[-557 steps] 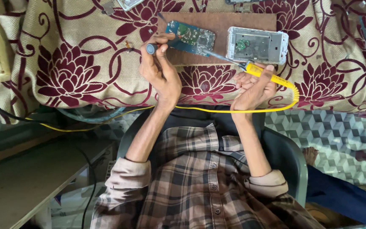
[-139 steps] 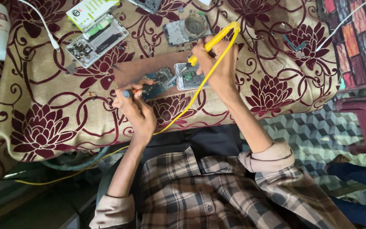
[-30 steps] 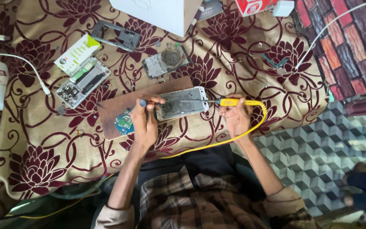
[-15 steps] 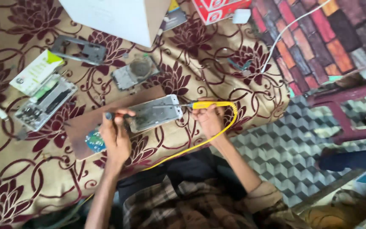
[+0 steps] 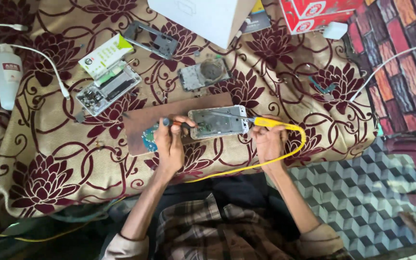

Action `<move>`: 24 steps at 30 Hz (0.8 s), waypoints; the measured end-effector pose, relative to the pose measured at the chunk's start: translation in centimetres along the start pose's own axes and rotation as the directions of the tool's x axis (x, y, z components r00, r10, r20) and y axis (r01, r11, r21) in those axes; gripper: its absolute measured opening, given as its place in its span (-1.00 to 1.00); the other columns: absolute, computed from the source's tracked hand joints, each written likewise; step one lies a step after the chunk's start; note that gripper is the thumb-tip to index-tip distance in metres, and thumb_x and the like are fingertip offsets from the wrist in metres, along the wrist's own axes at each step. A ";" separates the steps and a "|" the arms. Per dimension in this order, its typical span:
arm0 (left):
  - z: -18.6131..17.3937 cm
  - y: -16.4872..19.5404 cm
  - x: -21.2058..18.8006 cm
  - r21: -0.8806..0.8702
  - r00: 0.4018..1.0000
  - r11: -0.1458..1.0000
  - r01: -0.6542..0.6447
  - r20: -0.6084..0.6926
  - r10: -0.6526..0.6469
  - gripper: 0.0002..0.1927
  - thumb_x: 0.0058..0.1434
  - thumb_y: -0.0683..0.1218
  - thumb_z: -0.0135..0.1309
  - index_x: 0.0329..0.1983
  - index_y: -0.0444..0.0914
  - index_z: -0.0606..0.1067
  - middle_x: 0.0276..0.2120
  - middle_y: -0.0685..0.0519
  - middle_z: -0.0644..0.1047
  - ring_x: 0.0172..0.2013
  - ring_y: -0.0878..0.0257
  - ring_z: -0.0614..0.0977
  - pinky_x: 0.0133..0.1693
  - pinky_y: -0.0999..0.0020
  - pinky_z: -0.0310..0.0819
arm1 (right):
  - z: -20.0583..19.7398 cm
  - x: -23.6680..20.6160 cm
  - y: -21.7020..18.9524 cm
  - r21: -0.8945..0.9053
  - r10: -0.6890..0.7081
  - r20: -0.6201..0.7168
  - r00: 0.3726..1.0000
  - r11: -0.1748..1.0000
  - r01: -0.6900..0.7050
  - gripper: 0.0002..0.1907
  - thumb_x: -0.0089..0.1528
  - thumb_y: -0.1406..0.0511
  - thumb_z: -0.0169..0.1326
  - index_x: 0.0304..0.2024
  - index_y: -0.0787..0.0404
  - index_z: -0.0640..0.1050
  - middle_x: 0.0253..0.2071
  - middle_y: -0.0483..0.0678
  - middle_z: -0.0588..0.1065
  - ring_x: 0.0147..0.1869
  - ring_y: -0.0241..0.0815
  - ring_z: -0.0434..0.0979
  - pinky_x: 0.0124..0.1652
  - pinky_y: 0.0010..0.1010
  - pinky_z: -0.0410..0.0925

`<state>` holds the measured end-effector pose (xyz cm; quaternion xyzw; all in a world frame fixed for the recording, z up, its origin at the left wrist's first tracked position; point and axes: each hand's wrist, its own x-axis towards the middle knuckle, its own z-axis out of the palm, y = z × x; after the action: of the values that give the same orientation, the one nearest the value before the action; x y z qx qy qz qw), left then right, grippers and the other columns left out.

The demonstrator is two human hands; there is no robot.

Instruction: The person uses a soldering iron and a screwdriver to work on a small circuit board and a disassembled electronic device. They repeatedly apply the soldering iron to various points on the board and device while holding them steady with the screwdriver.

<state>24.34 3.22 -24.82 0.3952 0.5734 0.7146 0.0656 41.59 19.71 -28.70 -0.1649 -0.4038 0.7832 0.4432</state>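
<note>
Your right hand [image 5: 269, 139] grips a yellow soldering iron [image 5: 271, 123], tip over the opened phone [image 5: 219, 123] (on a brown board [image 5: 169, 113]). Your left hand [image 5: 169, 144] holds a small tool [image 5: 175, 123] beside it.

I sat before a cloth [image 5: 49, 159] of beige weave patterned with maroon flowers; beyond its right edge lay a rug [image 5: 400, 53] of brick-like blocks; below, the floor [image 5: 357, 192] showed grey cube-patterned tiles; the light was soft and even.
</note>
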 end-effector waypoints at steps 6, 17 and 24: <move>-0.4 -0.2 -0.1 0.019 1.000 1.000 0.005 -0.018 -0.005 -0.73 0.61 -0.05 -0.25 -0.08 -0.33 0.38 -0.22 -0.01 0.63 -0.37 0.33 0.50 -0.28 0.44 0.41 | -0.2 -0.2 0.0 0.005 0.031 -0.038 0.999 1.000 -0.030 -0.56 0.46 0.01 -0.07 0.05 0.27 0.42 -0.28 -0.05 0.45 -0.21 -0.23 0.42 -0.21 -0.37 0.30; -0.5 -0.9 -0.3 0.108 0.998 0.992 -0.063 0.002 0.063 -0.76 0.61 -0.11 -0.28 -0.05 -0.35 0.37 -0.24 -0.04 0.63 -0.38 0.29 0.57 -0.31 0.42 0.46 | -0.9 -1.3 1.0 0.009 -0.052 -0.042 0.998 0.999 0.052 -0.61 0.39 0.07 -0.06 0.02 0.26 0.39 -0.22 -0.04 0.45 -0.18 -0.19 0.40 -0.16 -0.41 0.24; -0.5 -1.1 -0.2 0.124 0.997 0.989 -0.080 0.011 0.080 -0.86 0.53 -0.26 -0.28 -0.05 -0.36 0.35 -0.21 -0.06 0.63 -0.41 0.31 0.53 -0.33 0.44 0.43 | -0.6 -1.3 0.9 -0.163 -0.093 0.062 0.994 0.981 0.102 -0.53 0.51 0.06 -0.14 0.08 0.39 0.42 -0.26 0.05 0.46 -0.21 -0.18 0.40 -0.16 -0.38 0.27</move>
<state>23.74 3.04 -25.88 0.4232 0.6002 0.6786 0.0139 42.17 18.68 -29.91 -0.1599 -0.4871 0.7284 0.4545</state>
